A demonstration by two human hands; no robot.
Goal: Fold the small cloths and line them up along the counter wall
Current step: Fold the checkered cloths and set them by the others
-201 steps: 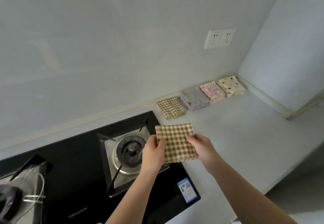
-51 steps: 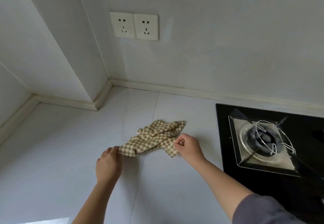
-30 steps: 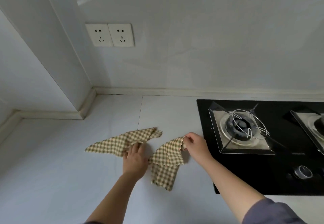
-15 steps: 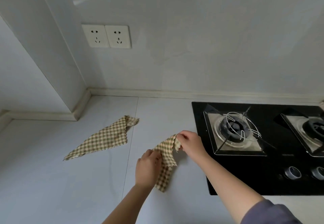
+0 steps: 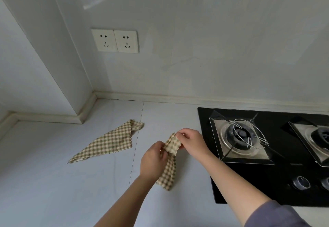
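Two small checked cloths were out on the white tabletop [image 5: 53, 191]. Your left hand [image 5: 153, 159] and right hand [image 5: 193, 142] had the held cloth [image 5: 169, 171] lifted just left of the black hob [image 5: 249, 187]. The fingers [image 5: 162, 151] of your left hand pinched its upper edge, and those of your right pinched the same edge a little farther and to the right. Its lower end hung down to the tabletop, though I could not tell for sure whether the tip touched.

The loose cloth [image 5: 108, 143] lay flat to the left, apart from both hands. It was drawn into a rough triangle with its far corner folded over, nearer the far wall's skirting than the held cloth yet not against it.

On the hob, a wire ring [image 5: 249, 134] sat over the left burner, and a grey knob [image 5: 300, 182] sat near the hob's near edge. A double socket [image 5: 114, 40] was on the far wall. A grey sleeve [image 5: 277, 214] covered your right upper arm.
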